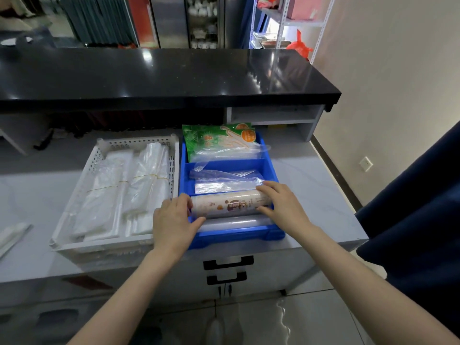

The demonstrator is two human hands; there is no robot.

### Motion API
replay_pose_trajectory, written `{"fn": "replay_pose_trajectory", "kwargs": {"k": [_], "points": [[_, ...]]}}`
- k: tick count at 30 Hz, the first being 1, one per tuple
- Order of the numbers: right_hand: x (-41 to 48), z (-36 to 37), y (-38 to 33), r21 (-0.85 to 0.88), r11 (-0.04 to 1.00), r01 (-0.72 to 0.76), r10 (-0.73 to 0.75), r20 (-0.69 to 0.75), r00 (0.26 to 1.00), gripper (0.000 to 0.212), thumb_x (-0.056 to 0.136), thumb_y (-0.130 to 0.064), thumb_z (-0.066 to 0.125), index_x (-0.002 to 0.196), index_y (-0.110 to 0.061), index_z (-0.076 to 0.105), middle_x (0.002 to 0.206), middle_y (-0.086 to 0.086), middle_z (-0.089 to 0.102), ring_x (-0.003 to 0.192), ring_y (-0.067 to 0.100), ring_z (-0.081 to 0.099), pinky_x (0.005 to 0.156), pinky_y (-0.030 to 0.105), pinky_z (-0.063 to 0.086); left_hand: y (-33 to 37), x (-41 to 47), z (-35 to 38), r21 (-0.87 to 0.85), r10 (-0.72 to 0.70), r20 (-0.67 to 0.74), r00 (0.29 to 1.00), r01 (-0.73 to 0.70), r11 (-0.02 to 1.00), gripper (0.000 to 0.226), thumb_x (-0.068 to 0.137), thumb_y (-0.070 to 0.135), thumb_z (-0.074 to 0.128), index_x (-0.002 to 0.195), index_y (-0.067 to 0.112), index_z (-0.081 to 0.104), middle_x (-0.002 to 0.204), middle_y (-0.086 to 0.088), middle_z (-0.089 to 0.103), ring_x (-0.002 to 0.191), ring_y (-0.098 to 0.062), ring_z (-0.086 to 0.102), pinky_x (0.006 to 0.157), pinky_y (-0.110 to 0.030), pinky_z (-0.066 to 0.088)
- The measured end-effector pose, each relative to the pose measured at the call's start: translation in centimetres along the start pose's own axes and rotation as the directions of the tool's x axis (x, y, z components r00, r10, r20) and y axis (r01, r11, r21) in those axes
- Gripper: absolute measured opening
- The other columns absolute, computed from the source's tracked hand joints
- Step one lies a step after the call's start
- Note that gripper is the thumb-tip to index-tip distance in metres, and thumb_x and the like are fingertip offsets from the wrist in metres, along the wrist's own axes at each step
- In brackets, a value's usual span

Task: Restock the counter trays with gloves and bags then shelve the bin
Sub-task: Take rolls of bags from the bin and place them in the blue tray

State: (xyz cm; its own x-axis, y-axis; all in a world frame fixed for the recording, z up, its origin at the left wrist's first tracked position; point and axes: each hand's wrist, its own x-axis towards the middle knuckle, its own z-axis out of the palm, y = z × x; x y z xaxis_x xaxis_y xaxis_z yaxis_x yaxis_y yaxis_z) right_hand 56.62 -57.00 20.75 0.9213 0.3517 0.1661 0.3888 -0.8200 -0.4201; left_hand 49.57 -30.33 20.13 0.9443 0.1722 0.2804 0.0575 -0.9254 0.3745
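Observation:
A blue divided tray (pixel 239 236) stands on the pale counter. Its far compartment holds green glove packets (pixel 216 139), its middle one clear plastic bags (pixel 224 181). In the near compartment lies a printed roll of bags (pixel 230 204). My left hand (pixel 173 221) grips the roll's left end and my right hand (pixel 281 204) grips its right end. A second clear roll (pixel 234 223) lies just in front of it. Left of the blue tray stands a white perforated tray (pixel 99 242) with banded bundles of clear bags (pixel 146 180).
A black raised countertop (pixel 161 75) overhangs the back of the work surface. Two black drawer handles (pixel 227 262) sit below the blue tray. White packets (pixel 11 234) lie at the far left. A dark curtain (pixel 418 220) hangs at the right.

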Motion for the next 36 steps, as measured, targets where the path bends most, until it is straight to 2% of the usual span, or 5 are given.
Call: {"fn": "replay_pose_trajectory", "kwargs": {"k": [8, 15, 24, 28, 36], "points": [[0.0, -0.4, 0.1, 0.042, 0.997, -0.06, 0.06, -0.008, 0.998, 0.051, 0.083, -0.02, 0.07, 0.13, -0.016, 0.051, 0.131, 0.002, 0.053, 0.115, 0.021, 0.051, 0.097, 0.031, 0.041, 2.2, -0.7, 0.5, 0.017, -0.2, 0.228, 0.953, 0.201, 0.979, 0.022, 0.082, 0.045, 0.055, 0.091, 0.027, 0.045, 0.096, -0.002, 0.056, 0.099, -0.025, 0.044, 0.081, -0.033, 0.031], [-0.9, -0.9, 0.4, 0.046, 0.996, -0.081, 0.081, -0.004, 0.997, 0.052, 0.083, -0.018, 0.07, 0.131, -0.017, 0.05, 0.13, 0.002, 0.052, 0.114, 0.021, 0.052, 0.096, 0.032, 0.044, 4.4, -0.7, 1.0, 0.321, -0.196, 0.32, 0.927, 0.088, 0.943, 0.034, 0.094, 0.04, 0.034, 0.114, 0.019, 0.05, 0.1, -0.006, 0.063, 0.111, -0.027, 0.041, 0.091, -0.043, 0.029], [-0.9, -1.3, 0.6, 0.078, 0.992, -0.103, 0.105, -0.017, 0.994, 0.049, 0.083, -0.019, 0.069, 0.129, -0.017, 0.052, 0.13, 0.002, 0.051, 0.111, 0.021, 0.054, 0.096, 0.032, 0.045, 5.0, -0.5, 0.5, -0.13, -0.227, 0.216, 0.95, 0.258, 0.957, 0.032, 0.083, 0.038, 0.058, 0.115, 0.035, 0.058, 0.096, 0.005, 0.06, 0.107, -0.022, 0.043, 0.092, -0.039, 0.03], [-0.5, -1.6, 0.7, 0.085, 0.989, -0.125, 0.124, 0.012, 0.992, 0.049, 0.084, -0.019, 0.068, 0.13, -0.017, 0.051, 0.131, 0.001, 0.05, 0.11, 0.021, 0.054, 0.094, 0.029, 0.043, 4.5, -0.2, -1.6, -0.528, -0.118, 0.298, 0.947, 0.266, 0.806, 0.039, 0.074, 0.02, 0.076, 0.11, 0.031, 0.067, 0.1, 0.009, 0.062, 0.091, -0.008, 0.058, 0.087, -0.03, 0.051], [-0.4, -1.3, 0.5, 0.12, 0.984, -0.134, 0.122, 0.106, 0.987, 0.047, 0.086, -0.027, 0.067, 0.13, -0.019, 0.053, 0.122, 0.005, 0.056, 0.104, 0.023, 0.055, 0.092, 0.033, 0.044, -0.4, 0.6, -7.5, -0.694, -0.197, 0.25, 0.948, 0.317, 0.647, 0.037, 0.074, 0.004, 0.075, 0.095, 0.034, 0.074, 0.101, 0.003, 0.071, 0.093, -0.011, 0.066, 0.08, -0.022, 0.052]]}}
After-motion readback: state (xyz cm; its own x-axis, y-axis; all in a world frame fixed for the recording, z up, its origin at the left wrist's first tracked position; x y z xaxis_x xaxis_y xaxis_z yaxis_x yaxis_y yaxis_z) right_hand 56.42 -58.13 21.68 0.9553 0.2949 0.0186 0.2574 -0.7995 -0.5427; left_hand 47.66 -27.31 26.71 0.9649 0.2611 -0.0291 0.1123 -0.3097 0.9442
